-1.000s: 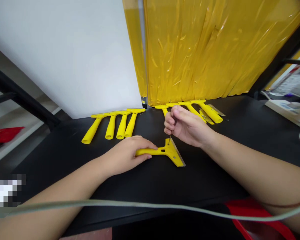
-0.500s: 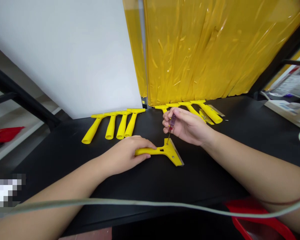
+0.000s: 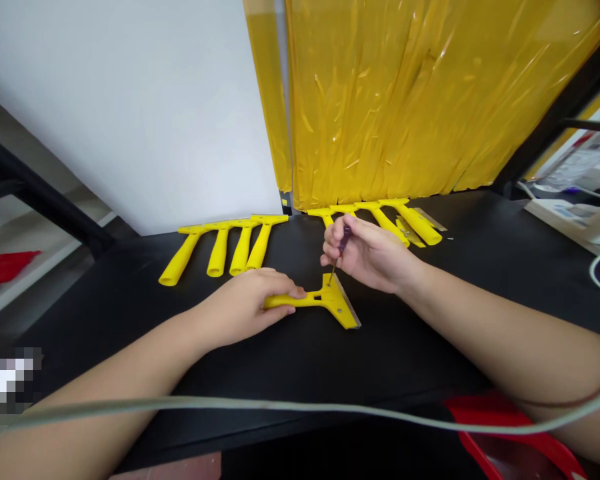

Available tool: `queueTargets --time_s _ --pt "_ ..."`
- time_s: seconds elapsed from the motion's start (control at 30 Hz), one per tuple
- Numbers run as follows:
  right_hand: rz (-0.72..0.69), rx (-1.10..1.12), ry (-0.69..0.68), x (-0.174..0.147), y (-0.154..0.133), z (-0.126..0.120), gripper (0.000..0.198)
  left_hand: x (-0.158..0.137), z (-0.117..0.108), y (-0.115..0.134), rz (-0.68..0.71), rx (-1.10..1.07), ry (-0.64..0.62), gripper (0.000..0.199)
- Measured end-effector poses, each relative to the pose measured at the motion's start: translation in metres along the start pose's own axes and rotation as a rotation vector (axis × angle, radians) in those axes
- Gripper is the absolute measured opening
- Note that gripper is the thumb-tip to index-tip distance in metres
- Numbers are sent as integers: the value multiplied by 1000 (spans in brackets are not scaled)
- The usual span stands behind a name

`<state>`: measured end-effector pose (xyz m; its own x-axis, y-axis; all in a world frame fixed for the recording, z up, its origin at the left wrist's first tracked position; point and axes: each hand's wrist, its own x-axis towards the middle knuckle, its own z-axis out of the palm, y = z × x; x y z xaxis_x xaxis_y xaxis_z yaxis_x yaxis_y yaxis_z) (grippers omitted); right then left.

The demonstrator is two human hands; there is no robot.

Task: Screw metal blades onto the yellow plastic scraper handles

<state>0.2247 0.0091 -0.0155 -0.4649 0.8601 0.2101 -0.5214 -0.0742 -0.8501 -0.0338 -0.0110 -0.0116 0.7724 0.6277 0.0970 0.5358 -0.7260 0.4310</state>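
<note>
My left hand (image 3: 250,300) is wrapped round the handle of a yellow scraper (image 3: 334,301) on the black tabletop. The scraper's wide head points right, with a metal blade along its edge and two screws in its face. Above the head, my right hand (image 3: 373,253) grips a screwdriver (image 3: 346,239) with a purple handle. Its thin shaft slants down and the tip meets the upper screw (image 3: 329,285). My fingers hide part of the screwdriver's handle.
Several yellow scrapers (image 3: 217,252) lie in a row at the back left. More yellow scrapers (image 3: 384,223) and loose yellow plates (image 3: 413,227) lie at the back right. A white cable (image 3: 290,408) crosses in front. A power strip (image 3: 565,223) sits at the right.
Both hands, the scraper and the screwdriver appear slightly further left, along with the whole view. The screwdriver's handle has turned a little in my right fingers; its tip stays at the upper screw.
</note>
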Motion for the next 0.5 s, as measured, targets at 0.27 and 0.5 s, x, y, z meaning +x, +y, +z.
queueTargets --time_s 0.27,0.5 --pt "12 -32 10 -5 -10 3 32 -2 -2 -3 9 15 -7 21" --pt "96 7 -107 -8 -16 1 30 -2 -7 -5 -11 40 22 17"
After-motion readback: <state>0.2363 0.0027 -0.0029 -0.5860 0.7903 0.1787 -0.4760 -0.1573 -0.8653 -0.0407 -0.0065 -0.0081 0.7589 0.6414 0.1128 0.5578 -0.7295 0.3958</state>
